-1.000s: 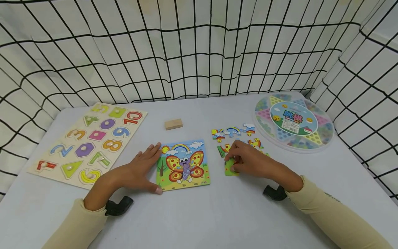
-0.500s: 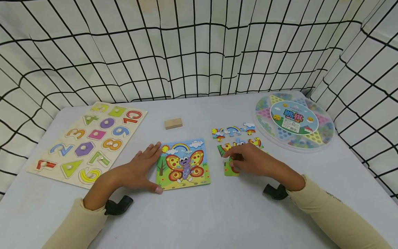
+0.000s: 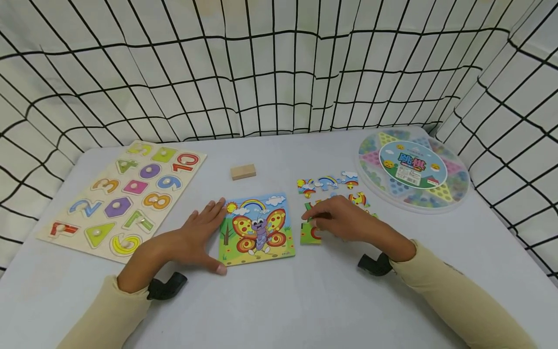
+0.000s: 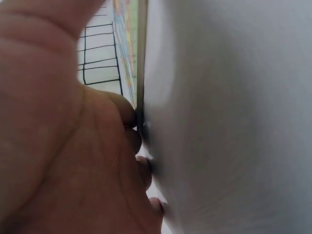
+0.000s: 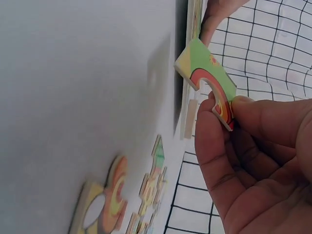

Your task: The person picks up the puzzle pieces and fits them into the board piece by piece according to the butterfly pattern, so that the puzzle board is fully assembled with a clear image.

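Observation:
In the head view, my left hand (image 3: 192,245) lies at the left side of a square butterfly picture puzzle (image 3: 261,228), its fingers fairly straight and touching the edge. The left wrist view shows the fingertips against the board's side (image 4: 141,58). Between thumb and forefinger, my right hand (image 3: 346,220) pinches a puzzle piece (image 5: 199,57), green with a red-orange swirl. That piece is raised off the table, to the right of the butterfly puzzle. Loose puzzle pieces (image 3: 328,182) lie in rows beyond the right hand, which partly hides them.
A wooden number and shape board (image 3: 128,198) lies at the left. Behind the puzzle sits a small wooden block (image 3: 243,171). A round Chinese checkers set (image 3: 413,169) is at the back right. Black wire mesh (image 3: 272,75) surrounds the table's back and sides.
The right hand has lifted the green puzzle piece and carried it a little leftward, toward the butterfly puzzle. The left hand has stayed in place.

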{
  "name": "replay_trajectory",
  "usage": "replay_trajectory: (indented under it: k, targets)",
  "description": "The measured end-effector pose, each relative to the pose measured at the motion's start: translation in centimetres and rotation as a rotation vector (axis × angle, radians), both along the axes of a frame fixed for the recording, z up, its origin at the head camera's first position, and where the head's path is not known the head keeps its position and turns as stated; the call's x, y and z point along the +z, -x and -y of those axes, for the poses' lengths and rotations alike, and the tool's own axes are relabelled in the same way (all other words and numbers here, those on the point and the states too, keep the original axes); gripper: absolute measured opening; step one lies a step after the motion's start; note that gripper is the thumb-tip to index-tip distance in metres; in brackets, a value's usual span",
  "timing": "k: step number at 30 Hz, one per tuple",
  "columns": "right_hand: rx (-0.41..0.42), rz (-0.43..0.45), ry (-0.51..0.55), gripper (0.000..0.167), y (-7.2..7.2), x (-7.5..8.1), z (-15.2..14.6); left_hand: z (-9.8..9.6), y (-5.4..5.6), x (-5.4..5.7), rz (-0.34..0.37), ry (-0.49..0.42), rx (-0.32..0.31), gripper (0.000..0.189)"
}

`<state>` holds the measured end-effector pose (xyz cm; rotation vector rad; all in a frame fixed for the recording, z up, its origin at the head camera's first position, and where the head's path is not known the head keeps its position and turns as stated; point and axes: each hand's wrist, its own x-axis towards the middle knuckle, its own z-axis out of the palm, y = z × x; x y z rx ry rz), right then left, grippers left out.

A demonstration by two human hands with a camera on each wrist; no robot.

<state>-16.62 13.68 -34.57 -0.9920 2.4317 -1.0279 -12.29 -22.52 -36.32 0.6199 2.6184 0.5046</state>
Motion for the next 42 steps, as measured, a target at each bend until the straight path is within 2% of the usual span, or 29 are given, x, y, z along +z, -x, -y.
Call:
replay_trajectory:
  k: [10, 16, 23, 32, 42]
  targets:
    - [0.022, 0.086, 0.071, 0.023, 0.1, 0.3, 3.2, 0.0, 0.0, -0.1, -0.001, 0.008, 0.001, 0.134]
    - [0.048, 0.063, 0.111, 0.016, 0.1, 0.0, 4.8, -0.1, 0.0, -0.2, 0.003, 0.009, 0.000, 0.134]
    - [0.073, 0.052, 0.086, 0.019, 0.1, -0.2, 6.7, -0.3, 0.0, 0.0, 0.012, 0.025, 0.011, 0.134]
    - [0.116, -0.006, 0.093, 0.018, 0.2, -0.1, 9.5, -0.2, 0.0, 0.0, 0.018, 0.009, 0.005, 0.134]
    - [0.114, 0.059, 0.060, 0.014, 0.5, -0.2, 11.9, -0.2, 0.0, 0.0, 0.027, 0.004, -0.002, 0.134]
